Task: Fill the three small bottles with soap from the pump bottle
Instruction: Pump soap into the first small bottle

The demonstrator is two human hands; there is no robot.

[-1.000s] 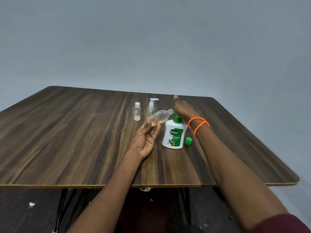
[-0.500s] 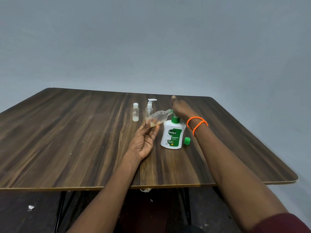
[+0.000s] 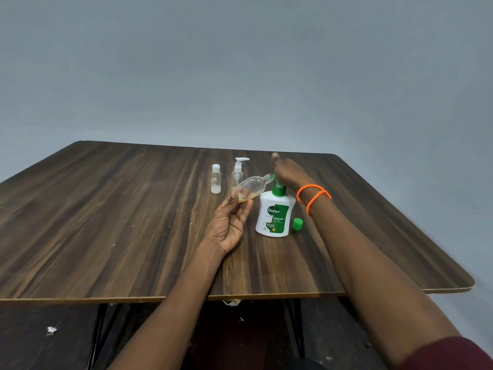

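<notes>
The clear bottle [image 3: 249, 188] is being held tilted, almost lying over, its mouth meeting the green spout of the pump bottle [image 3: 274, 214], with a little amber soap pooling at its low end. The left hand [image 3: 229, 225] is pinching that low end between thumb and fingertips. The right hand [image 3: 286, 172] is resting on the pump head with the thumb sticking up; the fingers are curving over the far side, so I cannot tell how firmly they are gripping it.

To do this well, I would be keeping the neck snug against the spout and pressing in slow, full strokes, since the opening looks narrow and soap could be running down the outside. Steadying the pump bottle matters too, as it is standing free.

Just beyond are a capped bottle [image 3: 215, 178], partly filled with something whitish, and a small pump-top bottle [image 3: 238, 170], both upright. A green cap [image 3: 297, 224] is sitting just beside the pump bottle.

Everything is on a dark wood-grain table [image 3: 106, 222] before a plain grey wall [image 3: 240, 62]. Paper scraps [image 3: 51, 329] are lying on the floor underneath.
</notes>
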